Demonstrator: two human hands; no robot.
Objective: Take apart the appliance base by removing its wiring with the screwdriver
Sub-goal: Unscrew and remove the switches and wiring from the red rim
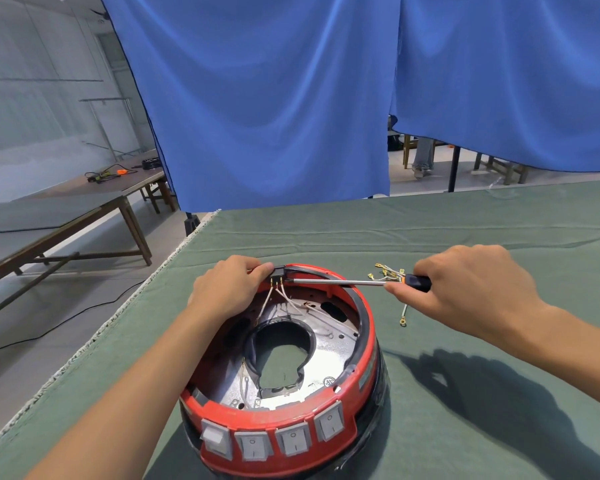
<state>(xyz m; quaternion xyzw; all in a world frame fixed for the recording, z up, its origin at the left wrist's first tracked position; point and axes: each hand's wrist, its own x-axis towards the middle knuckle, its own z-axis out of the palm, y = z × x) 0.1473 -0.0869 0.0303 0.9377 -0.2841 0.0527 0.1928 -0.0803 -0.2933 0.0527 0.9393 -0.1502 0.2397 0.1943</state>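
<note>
1. We see the round red plastic appliance base [357, 344] lying open side up on the green cloth-covered table [430, 233], at its near left part, with 4 grey rocker switches [274, 439] along its near wall.
2. Our left hand [227, 289] rests on the far rim, fingers curled, pinching the small black terminal block [278, 273]; thin white wires [284, 296] run from it down into the base.
3. Our right hand [465, 289] grips the black-and-orange-handled steel screwdriver [340, 281]; its tip sits just beside the block's terminals.
4. A loose bundle of white wires with brass terminals [390, 273] lies on the cloth right of the base.
</note>
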